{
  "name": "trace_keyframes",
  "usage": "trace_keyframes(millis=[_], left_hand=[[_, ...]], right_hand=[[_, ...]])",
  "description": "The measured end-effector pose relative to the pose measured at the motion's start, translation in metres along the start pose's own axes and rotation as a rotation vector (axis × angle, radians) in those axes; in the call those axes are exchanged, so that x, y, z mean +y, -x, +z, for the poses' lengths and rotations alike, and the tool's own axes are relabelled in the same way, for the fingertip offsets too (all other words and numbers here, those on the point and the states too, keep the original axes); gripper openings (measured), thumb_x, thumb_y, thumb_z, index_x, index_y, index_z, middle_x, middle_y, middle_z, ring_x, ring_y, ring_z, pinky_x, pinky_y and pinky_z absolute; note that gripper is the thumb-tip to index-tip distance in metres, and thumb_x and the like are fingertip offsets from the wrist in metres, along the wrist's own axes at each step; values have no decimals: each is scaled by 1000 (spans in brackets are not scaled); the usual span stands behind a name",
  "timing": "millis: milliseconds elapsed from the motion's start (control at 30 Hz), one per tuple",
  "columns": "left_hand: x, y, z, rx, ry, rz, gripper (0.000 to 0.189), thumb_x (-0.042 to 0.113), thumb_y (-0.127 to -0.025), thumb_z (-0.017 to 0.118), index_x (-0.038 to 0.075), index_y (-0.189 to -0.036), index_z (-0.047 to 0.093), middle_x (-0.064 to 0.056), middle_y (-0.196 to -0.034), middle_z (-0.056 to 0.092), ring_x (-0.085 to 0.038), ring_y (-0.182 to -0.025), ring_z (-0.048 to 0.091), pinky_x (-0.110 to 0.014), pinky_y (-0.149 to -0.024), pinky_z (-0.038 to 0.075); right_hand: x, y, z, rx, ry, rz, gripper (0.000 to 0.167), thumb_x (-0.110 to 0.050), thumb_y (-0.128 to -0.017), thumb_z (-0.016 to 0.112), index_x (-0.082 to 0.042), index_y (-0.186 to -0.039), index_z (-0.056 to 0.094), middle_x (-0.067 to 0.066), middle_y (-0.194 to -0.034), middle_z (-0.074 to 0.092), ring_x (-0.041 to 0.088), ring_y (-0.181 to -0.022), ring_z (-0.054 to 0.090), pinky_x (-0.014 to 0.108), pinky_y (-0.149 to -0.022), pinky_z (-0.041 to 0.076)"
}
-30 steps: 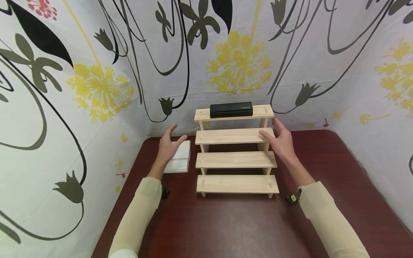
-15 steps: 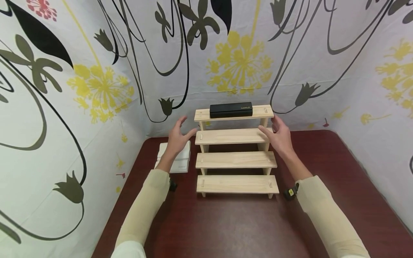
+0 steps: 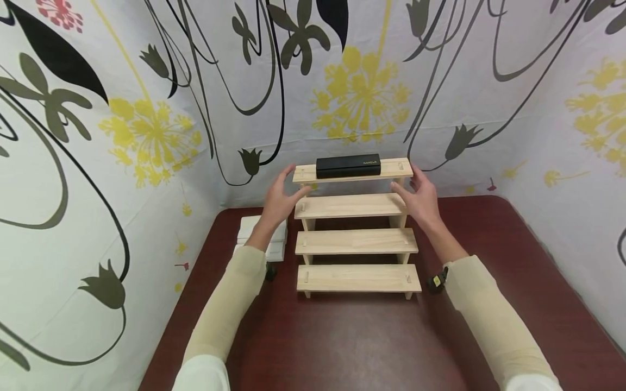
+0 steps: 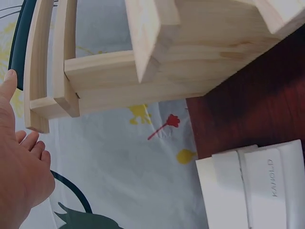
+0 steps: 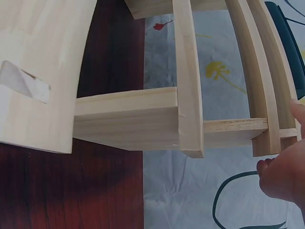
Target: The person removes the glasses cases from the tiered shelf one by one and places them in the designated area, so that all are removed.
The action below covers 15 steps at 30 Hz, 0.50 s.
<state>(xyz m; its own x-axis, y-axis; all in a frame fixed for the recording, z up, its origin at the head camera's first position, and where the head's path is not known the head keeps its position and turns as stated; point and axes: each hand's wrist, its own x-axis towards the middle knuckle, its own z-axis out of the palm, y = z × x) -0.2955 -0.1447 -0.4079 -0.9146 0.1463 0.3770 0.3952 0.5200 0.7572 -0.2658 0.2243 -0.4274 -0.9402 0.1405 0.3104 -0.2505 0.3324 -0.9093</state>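
Note:
A pale wooden step stand (image 3: pixel 357 278) with several tiers stands on the dark red table. On its top tier lies a long black case (image 3: pixel 348 166) with small gold lettering. My left hand (image 3: pixel 279 203) is beside the left end of the top tier, thumb and fingers spread apart. In the left wrist view, its thumb is near the case's edge and the fingers curve loosely below the tier's end. My right hand (image 3: pixel 423 203) is at the right end of the upper tiers, thumb in front and fingers behind. Whether either hand touches the wood is hard to tell.
White boxes (image 3: pixel 276 251) lie on the table left of the stand, partly behind the left forearm; one bears lettering in the left wrist view. A patterned cloth (image 3: pixel 362 98) hangs close behind the stand and along both sides of the table (image 3: pixel 362 342).
My left hand has moved right and up, from over the white boxes to the top tier's left end. My right hand has risen slightly toward the top tier. The case and stand stay in place.

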Motion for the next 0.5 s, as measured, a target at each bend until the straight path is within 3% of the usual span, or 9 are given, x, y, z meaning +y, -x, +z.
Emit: trace_keyframes(millis=[233, 500], left_hand=[[10, -8, 6, -10, 40, 50, 84, 47, -97, 78, 18, -166, 38, -2, -164, 46, -26, -151, 42, -48, -124, 34], [16, -17, 14, -20, 34, 69, 87, 42, -97, 80, 9, -165, 36, -10, -164, 47, -25, -148, 46, -44, -122, 38]], right_hand=[[-3, -7, 2, 8, 2, -36, 80, -21, -102, 75, -5, -167, 31, 16, -169, 35, 30, -156, 34, 41, -127, 30], [-2, -12, 3, 7, 38, -33, 83, -26, -102, 76, -5, -167, 29, 19, -169, 34, 35, -155, 34, 43, -126, 31]])
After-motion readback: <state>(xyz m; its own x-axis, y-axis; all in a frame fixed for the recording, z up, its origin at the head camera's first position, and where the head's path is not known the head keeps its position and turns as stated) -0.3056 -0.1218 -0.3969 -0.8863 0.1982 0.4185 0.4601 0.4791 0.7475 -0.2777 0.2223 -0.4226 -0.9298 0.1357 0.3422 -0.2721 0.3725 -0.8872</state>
